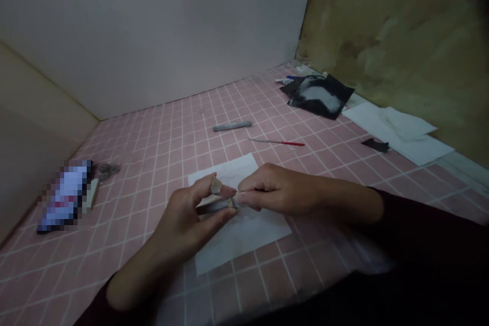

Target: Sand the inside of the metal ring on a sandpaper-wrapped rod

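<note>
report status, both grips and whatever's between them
Left hand and right hand both pinching. Small grey strip held between fingertips, material unclear. White paper sheet underneath. Grey stick lies beyond the paper, apart from the hands.

The left hand (183, 221) angles up from the lower left, thumb and fingers pinched, toward the right hand (277, 191), which reaches in level from a dark sleeve (416, 234); their fingertips (246, 197) seem almost touching, though dim light blurs this.

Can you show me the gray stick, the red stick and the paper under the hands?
gray stick (232, 126), head view, its middle
red-handled tool (292, 143), head view, the red handle
white paper sheet (244, 244), head view, its bare lower part
</note>
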{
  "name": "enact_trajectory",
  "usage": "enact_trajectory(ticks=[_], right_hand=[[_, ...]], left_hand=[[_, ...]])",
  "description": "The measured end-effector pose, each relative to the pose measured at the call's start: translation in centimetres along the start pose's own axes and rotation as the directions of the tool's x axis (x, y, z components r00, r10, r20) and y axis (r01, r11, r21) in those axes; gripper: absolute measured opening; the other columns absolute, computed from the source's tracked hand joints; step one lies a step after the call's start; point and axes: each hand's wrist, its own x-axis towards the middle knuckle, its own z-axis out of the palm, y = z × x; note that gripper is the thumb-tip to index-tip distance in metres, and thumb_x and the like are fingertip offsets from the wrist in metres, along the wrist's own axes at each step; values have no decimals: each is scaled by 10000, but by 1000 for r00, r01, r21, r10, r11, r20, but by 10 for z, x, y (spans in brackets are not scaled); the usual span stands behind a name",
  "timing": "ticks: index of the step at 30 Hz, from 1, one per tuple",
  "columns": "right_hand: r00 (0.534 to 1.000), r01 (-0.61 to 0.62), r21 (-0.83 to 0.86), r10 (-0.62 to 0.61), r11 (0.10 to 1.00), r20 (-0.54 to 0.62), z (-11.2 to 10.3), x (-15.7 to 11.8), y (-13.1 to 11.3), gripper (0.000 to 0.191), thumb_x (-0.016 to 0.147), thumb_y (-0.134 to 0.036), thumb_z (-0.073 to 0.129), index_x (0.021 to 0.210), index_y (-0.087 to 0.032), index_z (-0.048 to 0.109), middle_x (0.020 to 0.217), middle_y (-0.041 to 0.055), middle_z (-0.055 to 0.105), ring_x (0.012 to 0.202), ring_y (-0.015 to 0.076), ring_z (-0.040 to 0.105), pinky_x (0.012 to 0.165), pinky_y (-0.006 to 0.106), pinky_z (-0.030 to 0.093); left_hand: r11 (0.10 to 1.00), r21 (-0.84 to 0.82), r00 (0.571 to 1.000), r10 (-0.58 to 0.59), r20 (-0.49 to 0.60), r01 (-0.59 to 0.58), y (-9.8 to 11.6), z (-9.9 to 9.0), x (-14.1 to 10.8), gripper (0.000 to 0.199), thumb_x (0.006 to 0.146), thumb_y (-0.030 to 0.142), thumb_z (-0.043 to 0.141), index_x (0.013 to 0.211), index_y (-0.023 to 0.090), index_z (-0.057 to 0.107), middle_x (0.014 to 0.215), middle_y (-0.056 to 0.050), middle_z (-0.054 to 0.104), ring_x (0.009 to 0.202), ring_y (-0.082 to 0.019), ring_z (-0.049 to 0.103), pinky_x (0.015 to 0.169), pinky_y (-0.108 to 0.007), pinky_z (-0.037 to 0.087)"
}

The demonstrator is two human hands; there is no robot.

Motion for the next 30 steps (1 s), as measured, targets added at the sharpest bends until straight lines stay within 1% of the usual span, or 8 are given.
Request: enact_trajectory(ticks=[2, 5, 9, 14, 19, 23, 28, 30], right_hand=[[1000, 9, -11, -9, 1000, 7, -2, -1, 0, 341, 906, -292, 440, 600, -143, 457, 551, -52, 359, 521, 65, 360, 537, 213, 269], [999, 26, -46, -28, 999, -37, -5, -2, 1, 369, 919, -308, 434, 591, -142, 456, 544, -53, 346, 521, 66, 352, 537, 217, 266], [999, 33, -54, -35, 998, -30, -3, -3, 1, 337, 920, -272, 441, 609, -140, 454, 559, -54, 366, 532, 61, 365, 548, 213, 268], [999, 36, -65, -38, 997, -35, -6, -3, 0, 364, 928, -294, 436, 600, -139, 464, 549, -53, 356, 526, 65, 352, 538, 217, 268], [1000, 15, -25, -15, 1000, -4, -4, -2, 2, 350, 921, -267, 450, 598, -133, 460, 550, -56, 369, 521, 56, 360, 540, 212, 273], [998, 46, -31, -48, 998, -38, -6, -3, 4, 375, 923, -291, 453, 583, -132, 457, 538, -58, 350, 519, 56, 346, 532, 215, 266], [1000, 4, -19, -4, 1000, -17, -1, -1, 1, 341, 915, -263, 456, 600, -134, 459, 542, -60, 358, 516, 53, 358, 538, 208, 270], [1000, 8, -26, -9, 1000, -16, -3, -1, 1, 360, 915, -284, 454, 587, -135, 456, 537, -59, 348, 512, 54, 347, 529, 210, 263]], left_hand=[[1000, 15, 1000, 8, -26, -7, 0, -1, 0, 149, 831, 269, 648, 966, 266, 584, 972, 3, 664, 910, -176, 634, 758, -291, 510], [1000, 15, 995, 11, -99, -10, -2, -3, 1, 166, 824, 265, 658, 974, 273, 587, 973, 4, 657, 977, -191, 617, 778, -297, 498], [1000, 4, 1000, 15, -27, -15, -3, -3, 0, 151, 827, 261, 649, 963, 262, 583, 956, 4, 669, 934, -186, 632, 761, -297, 506], [1000, 17, 994, 25, -103, -24, -4, -3, -1, 162, 829, 250, 651, 978, 265, 590, 982, 4, 660, 959, -182, 613, 797, -302, 486], [1000, 4, 1000, -3, -14, 3, -1, -1, -1, 132, 837, 271, 639, 958, 252, 589, 975, 1, 667, 904, -172, 629, 729, -275, 502], [999, 45, 996, 19, -91, -15, -1, -2, -1, 150, 829, 250, 650, 966, 253, 591, 975, 9, 665, 946, -168, 618, 788, -278, 483], [1000, 24, 1000, 20, -4, -20, 0, -1, -1, 120, 836, 252, 634, 942, 247, 578, 940, 15, 670, 924, -162, 636, 747, -259, 502], [999, 39, 999, 19, -28, -17, 0, -2, -1, 128, 837, 254, 636, 952, 251, 580, 955, 15, 670, 916, -160, 636, 755, -265, 497]])
